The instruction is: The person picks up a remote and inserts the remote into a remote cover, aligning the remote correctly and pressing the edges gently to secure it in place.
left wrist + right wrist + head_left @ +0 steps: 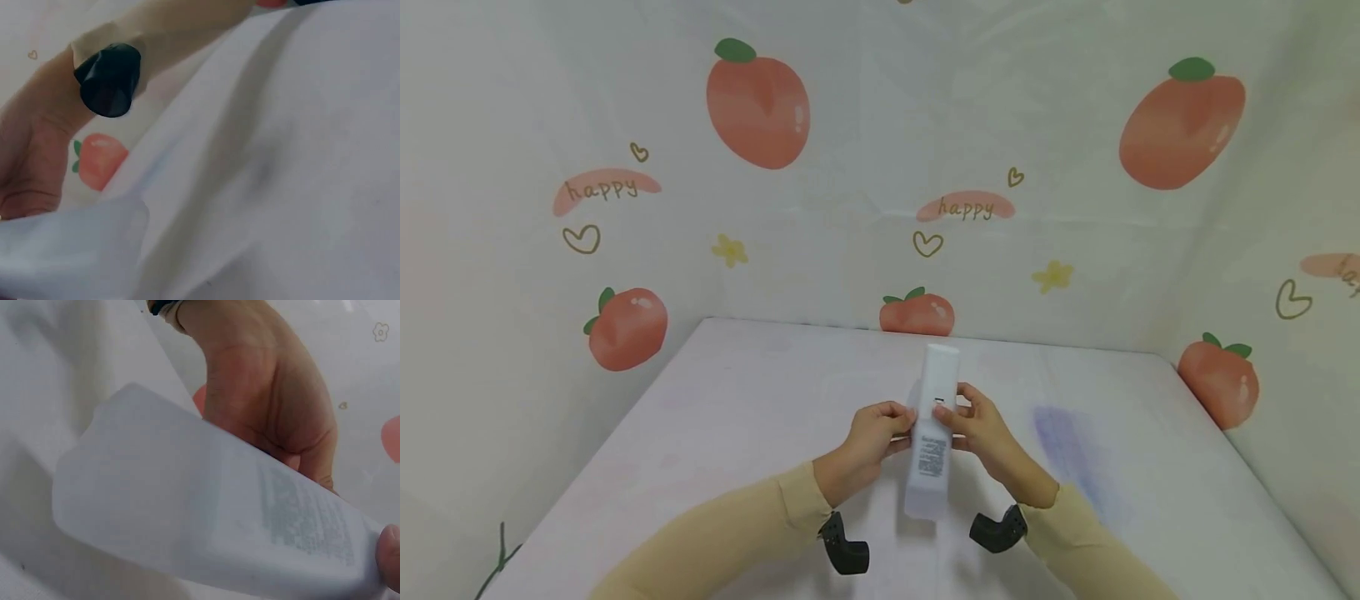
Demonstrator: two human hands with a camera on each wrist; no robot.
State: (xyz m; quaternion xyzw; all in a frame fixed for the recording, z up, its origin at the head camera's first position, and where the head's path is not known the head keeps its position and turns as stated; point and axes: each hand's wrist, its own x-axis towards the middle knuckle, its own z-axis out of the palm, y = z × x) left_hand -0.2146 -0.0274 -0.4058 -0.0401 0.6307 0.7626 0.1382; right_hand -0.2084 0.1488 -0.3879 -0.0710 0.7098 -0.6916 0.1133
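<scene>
A long, slim white container [930, 454] with small grey printed text stands in the middle of the head view, held over the table. My left hand [867, 442] grips its left side between thumb and fingers. On the opposite side, my right hand [988, 433] holds it, the thumb across the front near a small dark mark. The right wrist view shows the container's frosted lower end [137, 481] up close, with the left hand [269, 394] behind it. Only part of the white container [75, 250] and the right hand [31, 150] shows in the left wrist view.
A white table [737, 433] lies under both hands, with a bluish-purple smudge [1071, 450] at right. Fabric walls [850, 150] printed with red fruit, hearts and words rise around it. Black cameras [844, 546] sit on both wrists.
</scene>
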